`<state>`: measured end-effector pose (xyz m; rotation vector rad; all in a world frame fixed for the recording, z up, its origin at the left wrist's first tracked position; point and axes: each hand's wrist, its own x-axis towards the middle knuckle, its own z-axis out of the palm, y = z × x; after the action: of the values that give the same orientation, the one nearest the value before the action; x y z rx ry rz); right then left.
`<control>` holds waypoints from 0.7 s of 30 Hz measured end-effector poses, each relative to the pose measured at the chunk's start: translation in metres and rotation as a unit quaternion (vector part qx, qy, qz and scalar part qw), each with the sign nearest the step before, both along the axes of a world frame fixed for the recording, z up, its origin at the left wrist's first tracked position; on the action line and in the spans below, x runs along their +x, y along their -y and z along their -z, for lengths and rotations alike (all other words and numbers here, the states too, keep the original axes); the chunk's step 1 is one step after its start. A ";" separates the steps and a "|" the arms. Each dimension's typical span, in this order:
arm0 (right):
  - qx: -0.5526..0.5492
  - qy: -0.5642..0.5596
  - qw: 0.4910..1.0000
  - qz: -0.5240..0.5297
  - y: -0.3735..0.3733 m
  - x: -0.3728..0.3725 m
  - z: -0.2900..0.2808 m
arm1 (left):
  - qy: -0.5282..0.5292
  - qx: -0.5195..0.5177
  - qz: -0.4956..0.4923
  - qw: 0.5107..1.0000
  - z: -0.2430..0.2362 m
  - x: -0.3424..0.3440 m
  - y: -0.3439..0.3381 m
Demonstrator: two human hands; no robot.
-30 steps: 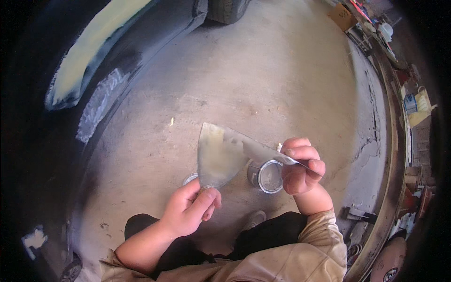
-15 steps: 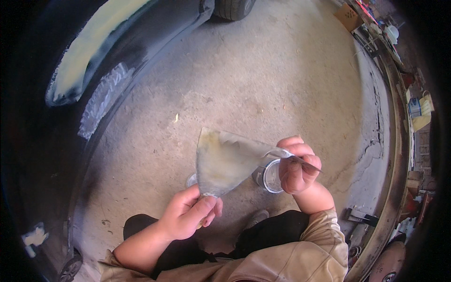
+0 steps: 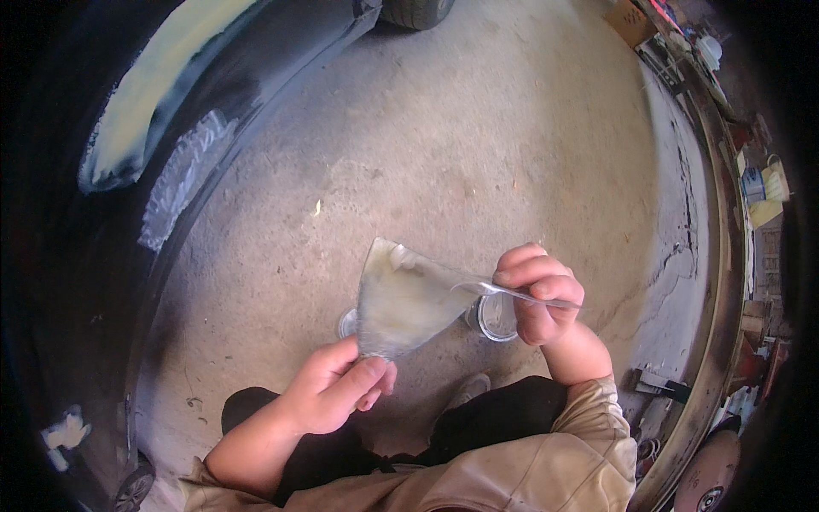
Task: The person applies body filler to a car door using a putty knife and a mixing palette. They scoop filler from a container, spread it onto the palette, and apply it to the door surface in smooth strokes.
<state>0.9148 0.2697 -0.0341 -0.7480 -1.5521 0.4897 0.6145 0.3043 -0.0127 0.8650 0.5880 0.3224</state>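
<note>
My left hand (image 3: pixel 337 386) is closed around the grip of a wide putty knife, whose grip is mostly hidden. Its flared blade (image 3: pixel 408 299) is smeared with pale grey-yellow filler, with a lighter dab near the far left corner. Between the thumb and fingers of my right hand (image 3: pixel 539 292) is a thin flat spreader (image 3: pixel 550 302), seen nearly edge-on. A bit of filler sits on the spreader's left end, which meets the right corner of the blade. Below the tools stand an open can (image 3: pixel 497 317) and, partly hidden behind the blade, a small round container (image 3: pixel 348 322).
On the left is a dark car side (image 3: pixel 102 273) with a long pale filled patch (image 3: pixel 141 111) and a whitish smear (image 3: pixel 183 183). A tyre (image 3: pixel 418 12) stands at the top. Along the right, a curved bench edge (image 3: pixel 725 256) borders assorted tools and boxes. Concrete floor (image 3: pixel 426 154) lies between.
My right hand has shifted slightly, and the spreader has turned from slanting down to nearly level, its left end moving left over the blade. A lighter dab now shows near the blade's far left corner.
</note>
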 end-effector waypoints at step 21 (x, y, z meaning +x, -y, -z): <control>-0.011 0.210 0.978 -0.007 0.004 0.007 -0.018 | -0.026 0.048 -0.008 0.998 -0.002 -0.011 0.018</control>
<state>0.9222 0.2655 -0.0163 -0.8980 -1.9472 0.3725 0.6037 0.2867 -0.0104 0.9641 0.6325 0.3451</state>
